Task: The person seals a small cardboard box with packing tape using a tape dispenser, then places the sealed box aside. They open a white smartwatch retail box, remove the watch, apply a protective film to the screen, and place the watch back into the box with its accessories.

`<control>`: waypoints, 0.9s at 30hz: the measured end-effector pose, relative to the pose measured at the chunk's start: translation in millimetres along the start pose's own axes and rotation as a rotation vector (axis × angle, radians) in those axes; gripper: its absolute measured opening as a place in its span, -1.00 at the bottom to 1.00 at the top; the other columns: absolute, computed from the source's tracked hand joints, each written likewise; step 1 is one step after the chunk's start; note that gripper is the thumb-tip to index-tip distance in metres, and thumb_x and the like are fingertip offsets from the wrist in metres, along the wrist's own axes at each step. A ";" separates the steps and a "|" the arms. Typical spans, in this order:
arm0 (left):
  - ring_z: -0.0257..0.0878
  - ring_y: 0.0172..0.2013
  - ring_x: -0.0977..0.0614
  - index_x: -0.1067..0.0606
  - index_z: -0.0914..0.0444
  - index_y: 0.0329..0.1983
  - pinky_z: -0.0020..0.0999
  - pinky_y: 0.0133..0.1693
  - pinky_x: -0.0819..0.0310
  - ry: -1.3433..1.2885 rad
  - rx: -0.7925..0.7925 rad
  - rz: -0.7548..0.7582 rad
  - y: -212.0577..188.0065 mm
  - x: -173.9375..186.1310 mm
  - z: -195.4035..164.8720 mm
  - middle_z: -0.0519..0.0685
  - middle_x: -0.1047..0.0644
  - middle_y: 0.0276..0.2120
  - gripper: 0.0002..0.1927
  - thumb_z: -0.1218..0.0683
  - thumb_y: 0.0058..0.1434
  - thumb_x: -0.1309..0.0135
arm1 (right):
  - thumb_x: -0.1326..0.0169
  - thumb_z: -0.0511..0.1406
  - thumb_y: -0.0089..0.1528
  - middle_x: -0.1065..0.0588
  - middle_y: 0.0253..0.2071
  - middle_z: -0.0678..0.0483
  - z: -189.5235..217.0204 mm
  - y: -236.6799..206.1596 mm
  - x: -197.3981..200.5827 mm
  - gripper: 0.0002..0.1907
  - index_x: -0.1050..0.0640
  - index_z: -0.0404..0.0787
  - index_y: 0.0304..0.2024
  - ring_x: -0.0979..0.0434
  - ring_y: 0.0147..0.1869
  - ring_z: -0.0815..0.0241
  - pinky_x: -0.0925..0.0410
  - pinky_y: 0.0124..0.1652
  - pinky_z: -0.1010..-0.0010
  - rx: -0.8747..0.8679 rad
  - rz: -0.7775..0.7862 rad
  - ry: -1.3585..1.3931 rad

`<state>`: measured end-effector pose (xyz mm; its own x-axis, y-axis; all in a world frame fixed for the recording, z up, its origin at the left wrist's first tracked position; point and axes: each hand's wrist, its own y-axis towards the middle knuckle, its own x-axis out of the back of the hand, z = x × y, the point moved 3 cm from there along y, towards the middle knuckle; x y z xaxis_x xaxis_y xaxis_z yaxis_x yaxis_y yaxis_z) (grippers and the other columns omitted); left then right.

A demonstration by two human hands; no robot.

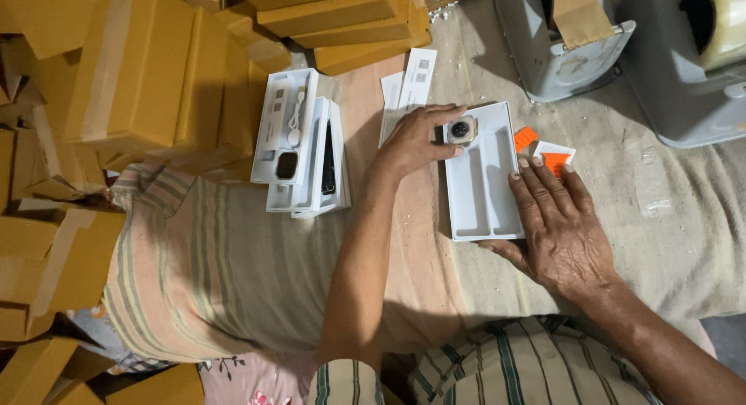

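Observation:
A white plastic tray (pixel 480 195) lies on the cloth in front of me. At its far end sits a small square watch body (pixel 461 130). My left hand (pixel 416 138) has its fingers closed around that watch body, at the tray's top edge. My right hand (pixel 556 222) lies flat, fingers spread, on the tray's right edge and on the cloth beside it. Two more white trays (pixel 299 144) lie stacked to the left, holding a white cable, a dark watch body and a black strap.
Piles of brown cardboard boxes (pixel 132 71) fill the left and the back. White paper leaflets (pixel 410 82) lie behind the tray. Orange and white cards (pixel 548 152) lie to its right. Two grey tape dispensers (pixel 622 40) stand at the back right.

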<state>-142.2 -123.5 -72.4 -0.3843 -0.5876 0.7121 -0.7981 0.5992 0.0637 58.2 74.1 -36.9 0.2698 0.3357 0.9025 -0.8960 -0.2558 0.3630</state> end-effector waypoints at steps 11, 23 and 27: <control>-0.06 0.41 -0.27 -0.24 0.13 0.47 -0.14 0.38 -0.07 0.211 0.084 -0.019 -9.7 -12.8 -17.6 0.04 -0.25 0.47 -0.21 -0.02 0.18 -0.21 | 0.10 0.26 0.16 -0.34 0.35 -0.27 -2.6 -0.2 -5.1 0.01 -0.33 -0.45 0.31 -0.20 0.53 -0.08 0.04 0.47 -0.06 -0.002 0.010 -0.006; 0.17 0.51 -0.13 -0.15 0.53 0.49 0.07 0.48 0.12 0.491 0.193 -0.303 -36.7 -75.8 -90.3 0.36 -0.15 0.48 0.18 -0.57 0.24 0.25 | 0.02 0.23 0.17 -0.37 0.31 -0.28 -3.1 -0.9 -1.5 -0.03 -0.37 -0.46 0.27 -0.27 0.49 -0.17 -0.01 0.46 -0.08 0.014 -0.016 0.019; 0.18 0.51 -0.13 -0.19 0.54 0.45 0.04 0.46 0.08 0.470 0.220 -0.381 -25.6 -80.3 -93.9 0.39 -0.16 0.47 0.19 -0.58 0.21 0.23 | 0.01 0.20 0.17 -0.35 0.36 -0.28 -1.8 -1.6 1.1 -0.03 -0.35 -0.48 0.30 -0.25 0.51 -0.15 -0.01 0.46 -0.08 0.019 -0.027 0.043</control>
<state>-47.4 -40.6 -65.6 0.1492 -0.4061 0.9016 -0.9343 0.2407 0.2630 59.2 76.5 -36.9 0.2778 0.3809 0.8819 -0.8818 -0.2630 0.3914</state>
